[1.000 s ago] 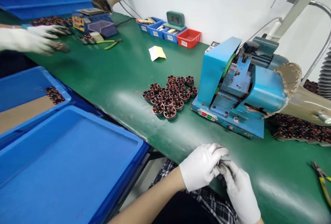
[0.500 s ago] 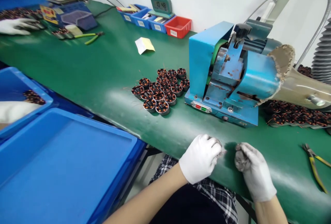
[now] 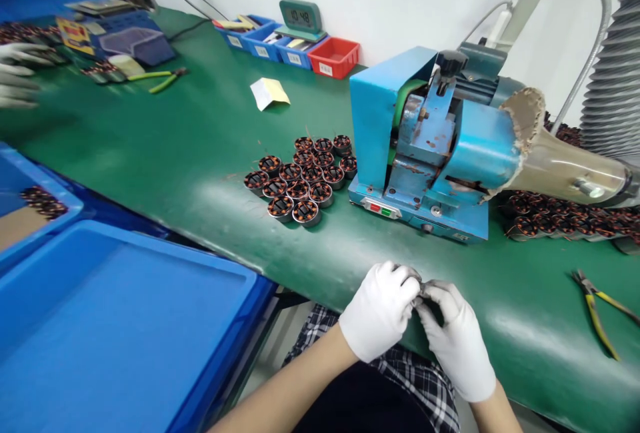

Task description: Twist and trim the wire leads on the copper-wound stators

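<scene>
At the near edge of the green counter [image 3: 200,146] the person's two white-gloved hands have come back together: half a second ago they were parted with a gap of green between them, and now the left hand [image 3: 379,310] and the right hand [image 3: 456,340] meet fingertip to fingertip over the counter's lip. Both grips are pinched on one small dark part [image 3: 419,288] caught between the fingertips; it is mostly hidden by the gloves, so what it is cannot be told for sure, though it may be one of the small wound coils. Judging from the regrip, the handling of that piece goes on in the hands and it has not been set down.

Beyond the hands, a cluster of copper-wound coils [image 3: 300,176] stands loose on the counter, just beside the blue machine [image 3: 425,153]. More coils [image 3: 560,223] lie heaped to the right of the machine, under its tan nozzle [image 3: 555,153]. Yellow-handled pliers [image 3: 595,310] lie well apart to the right.

Of the containers, the large blue tray [image 3: 125,326] at lower left shows only its bare floor. The blue tray behind it [image 3: 30,220] holds a brown sheet and a few coils in its corner. Against the wall, the blue bins [image 3: 265,40] hold small flat items too small to tell, the red bin [image 3: 334,56] looks bare inside, and a clock [image 3: 300,18] sits on them. At far left another person's gloved hand [image 3: 17,76] hovers by more coils.
</scene>
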`<state>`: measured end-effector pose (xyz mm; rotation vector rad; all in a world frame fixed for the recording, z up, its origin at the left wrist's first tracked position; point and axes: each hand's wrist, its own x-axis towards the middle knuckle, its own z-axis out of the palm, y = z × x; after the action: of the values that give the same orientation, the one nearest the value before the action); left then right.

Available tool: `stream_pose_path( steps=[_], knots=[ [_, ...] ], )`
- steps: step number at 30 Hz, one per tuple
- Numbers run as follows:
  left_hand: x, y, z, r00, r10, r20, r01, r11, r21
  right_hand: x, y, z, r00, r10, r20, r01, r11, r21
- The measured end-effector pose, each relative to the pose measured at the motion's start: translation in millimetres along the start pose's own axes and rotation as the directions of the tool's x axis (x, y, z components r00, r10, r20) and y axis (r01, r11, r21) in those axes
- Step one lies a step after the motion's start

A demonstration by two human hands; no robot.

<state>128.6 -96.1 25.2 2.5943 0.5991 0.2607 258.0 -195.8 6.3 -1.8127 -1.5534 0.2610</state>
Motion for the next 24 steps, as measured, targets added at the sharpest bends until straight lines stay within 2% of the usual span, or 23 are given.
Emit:
stream_pose_path(
  steps=[2,4,7,9,11,13,15,17,20,22,24],
  knots=[
    [-0.1,0.6,1.1,1.0,-0.006,0.004,0.006,1.0,-0.012,3.3,3.1,-3.2,0.988,-0.135,0.069,0.145,0.975,-0.169],
    [-0.4,-0.5,0.9,1.0,-0.021,-0.005,0.02,0.997,-0.07,6.7,5.8,-7.2,0.971,-0.19,0.144,0.222,0.943,-0.25],
    [-0.8,-8.8,-3.5,0.995,-0.058,-0.084,0.033,0.962,-0.272,10.5,7.0,-9.5,0.972,-0.149,0.183,0.182,0.967,-0.179],
    [-0.9,-18.5,-7.8,0.993,-0.06,-0.097,0.02,0.927,-0.375,11.9,6.2,-7.4,0.981,-0.083,0.175,0.1,0.991,-0.09],
    [-0.5,-28.3,-10.3,0.997,-0.055,-0.054,0.029,0.917,-0.397,12.6,4.9,-4.2,0.989,-0.048,0.138,0.054,0.998,-0.043],
    [-0.1,-33.8,-9.7,0.998,-0.059,-0.023,0.045,0.92,-0.389,13.1,2.9,-2.8,0.994,-0.079,0.071,0.082,0.996,-0.046],
    [-0.5,-32.2,-7.3,0.995,-0.084,-0.058,0.051,0.903,-0.427,13.7,-0.2,-5.4,0.992,-0.127,0.016,0.128,0.99,-0.053],
    [-1.7,-24.0,-6.2,0.987,-0.141,-0.082,0.076,0.841,-0.536,14.5,-4.9,-12.0,0.991,-0.13,-0.022,0.128,0.99,-0.057],
    [-4.5,-7.3,-12.3,0.971,-0.22,-0.096,0.091,0.705,-0.703,16.5,-15.1,-24.9,0.999,-0.016,-0.051,0.014,1.0,-0.027],
    [-7.3,0.7,-21.4,0.969,-0.175,-0.172,-0.004,0.689,-0.725,19.8,-23.9,-32.5,0.993,0.121,0.0,-0.121,0.99,0.067],
    [-11.6,4.5,-31.9,0.961,-0.093,-0.26,-0.117,0.716,-0.689,24.6,-33.5,-37.8,0.969,0.23,0.086,-0.242,0.957,0.163]
  ],
)
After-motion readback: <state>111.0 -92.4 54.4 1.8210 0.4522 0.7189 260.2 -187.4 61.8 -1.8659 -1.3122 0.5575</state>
